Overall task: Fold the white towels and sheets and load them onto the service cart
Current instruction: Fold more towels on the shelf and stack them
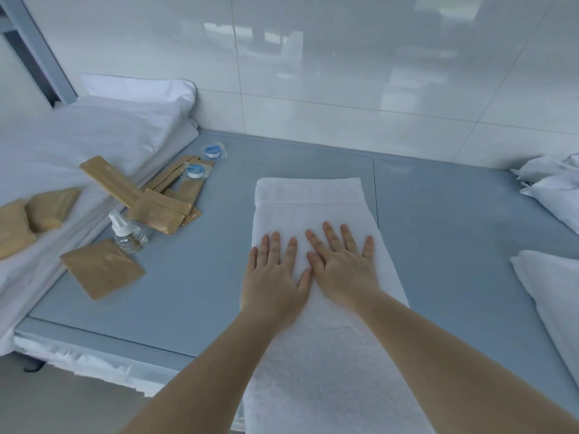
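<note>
A white towel [310, 202], folded into a long narrow strip, lies on the grey table [438, 233] and runs from the middle of the table to its near edge. My left hand [275, 277] and my right hand [341, 264] lie flat side by side on the towel's middle, fingers straight and spread, pressing on it. A stack of white sheets [94, 136] sits at the far left. More white linen [554, 195] lies at the right edge.
Brown paper packets [103, 267] lie scattered on the left of the table and on the sheets. A small clear spray bottle [128, 233] stands among them, and two blue round items in wrappers [195, 171] lie behind. A glossy white wall rises behind the table.
</note>
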Tool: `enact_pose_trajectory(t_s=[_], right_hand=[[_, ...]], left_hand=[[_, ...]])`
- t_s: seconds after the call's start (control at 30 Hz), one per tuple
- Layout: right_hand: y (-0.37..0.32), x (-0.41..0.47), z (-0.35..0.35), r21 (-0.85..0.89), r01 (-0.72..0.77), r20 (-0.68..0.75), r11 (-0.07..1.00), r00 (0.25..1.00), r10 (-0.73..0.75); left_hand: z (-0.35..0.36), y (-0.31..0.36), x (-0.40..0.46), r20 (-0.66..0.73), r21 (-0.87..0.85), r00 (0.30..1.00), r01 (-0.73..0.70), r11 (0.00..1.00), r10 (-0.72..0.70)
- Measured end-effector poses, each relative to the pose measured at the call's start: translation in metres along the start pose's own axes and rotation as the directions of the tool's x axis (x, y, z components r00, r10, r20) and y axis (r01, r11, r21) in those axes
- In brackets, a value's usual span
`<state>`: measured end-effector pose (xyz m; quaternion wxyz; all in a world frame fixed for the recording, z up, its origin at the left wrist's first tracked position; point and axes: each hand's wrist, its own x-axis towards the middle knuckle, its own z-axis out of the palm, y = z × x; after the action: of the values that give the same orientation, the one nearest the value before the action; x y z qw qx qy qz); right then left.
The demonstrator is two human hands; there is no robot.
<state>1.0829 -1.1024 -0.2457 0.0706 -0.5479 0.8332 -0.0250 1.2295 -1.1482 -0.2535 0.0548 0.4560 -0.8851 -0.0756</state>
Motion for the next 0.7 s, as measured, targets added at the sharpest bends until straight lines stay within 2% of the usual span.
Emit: enact_pose_trajectory(t_s=[0.17,0.27,0.33,0.43,0.53,0.7], right_hand=[[0.045,-0.016,-0.014,-0.044,-0.223,0.033,0.974,0.974,0.225],[0.057,-0.031,-0.026,-0.172,-0.322,0.004,0.931,0.945,0.328],[0.042,-0.043,-0.024,-0.157,-0.238,-0.042,0.958,0.971,0.234],[0.002,-0.057,-0.014,-0.020,-0.047,-0.027,0.999,0.999,0.047],[-0.010,-0.053,-0.006,0.015,-0.062,0.037,0.998,0.997,0.061],[-0.005,-0.035,0.003,-0.031,-0.094,0.009,0.995,0.995,0.095]], left_hand=[[0.002,0.001,0.002,0.023,0.013,1.000,-0.012,1.000,0.012],[0.002,0.001,0.007,0.034,0.019,0.999,-0.014,1.000,0.013],[0.001,0.002,0.015,0.049,0.013,0.999,-0.023,1.000,0.022],[-0.001,0.004,0.032,0.070,0.013,0.997,-0.032,0.999,0.032],[-0.002,0.004,0.047,0.075,0.022,0.996,-0.047,0.999,0.045],[-0.008,0.004,0.077,0.104,0.005,0.989,-0.106,0.994,0.105]])
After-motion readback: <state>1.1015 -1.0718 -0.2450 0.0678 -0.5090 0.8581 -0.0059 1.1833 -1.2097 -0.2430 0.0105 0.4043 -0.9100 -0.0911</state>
